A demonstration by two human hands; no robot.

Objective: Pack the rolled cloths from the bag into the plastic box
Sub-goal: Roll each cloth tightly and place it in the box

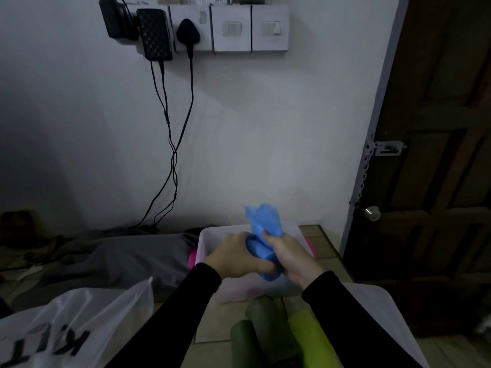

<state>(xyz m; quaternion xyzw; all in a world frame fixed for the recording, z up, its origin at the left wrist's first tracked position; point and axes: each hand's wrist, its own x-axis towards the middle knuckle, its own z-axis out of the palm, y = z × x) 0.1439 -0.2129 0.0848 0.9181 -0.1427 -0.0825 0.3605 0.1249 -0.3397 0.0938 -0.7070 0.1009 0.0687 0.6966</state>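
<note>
head view: both hands closed around one blue rolled cloth, held above the plastic box at centre frame. left hand wrapped over the lower end from 9 o'clock, right hand clasped on it from 3 o'clock, each grip closed on the cloth. judged soft and light, easily squashed, likely to unroll if pinched at one end; best taken round the middle of the roll, with the loose tail tucked in. looked bright blue and thin, its upper end flared open and crumpled toward 12 o'clock, the lower part tighter. box translucent white with pink catches at the sides, standing on the tiled floor; contents hidden behind the hands. at 6 o'clock, more rolls waiting: dark green rolled cloths beside a lime green rolled cloth. at 8 o'clock, a white plastic bag with black lettering.
</note>
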